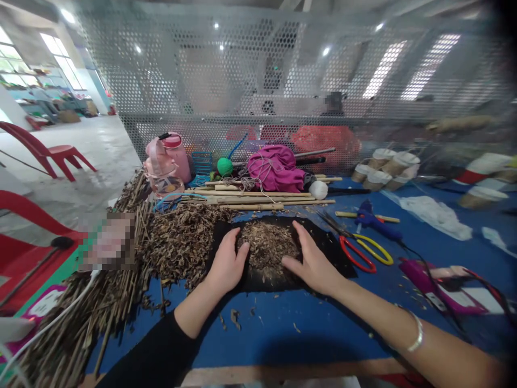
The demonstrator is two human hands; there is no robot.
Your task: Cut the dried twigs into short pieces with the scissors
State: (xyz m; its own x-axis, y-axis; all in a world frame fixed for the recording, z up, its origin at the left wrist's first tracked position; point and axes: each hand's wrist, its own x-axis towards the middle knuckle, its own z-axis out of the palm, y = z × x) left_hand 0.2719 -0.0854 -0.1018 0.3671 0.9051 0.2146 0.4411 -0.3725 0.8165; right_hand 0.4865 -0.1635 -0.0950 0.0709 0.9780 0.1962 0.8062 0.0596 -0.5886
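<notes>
A heap of dry, crumbled plant bits (269, 242) lies on a black cloth (335, 248) in the middle of the blue tabletop. My left hand (226, 264) curves along the heap's left side, thumb and fingers apart. Against the right side rests my right hand (313, 261), its thumb spread from its fingers. Both palms face each other with the heap between them; neither grips anything. Just left of the cloth sits a larger pile of curled dry plant pieces (177, 242). Scissors (363, 250) with red and yellow handles lie to the right.
Long dry stalks (92, 318) cover the table's left side. Behind stand a pink bottle (180, 156), bamboo sticks (250, 199) and a purple cloth bundle (274, 167). A blue glue gun (377, 223) and several cups (399, 161) are rightward. A perforated metal screen (226, 81) closes the back.
</notes>
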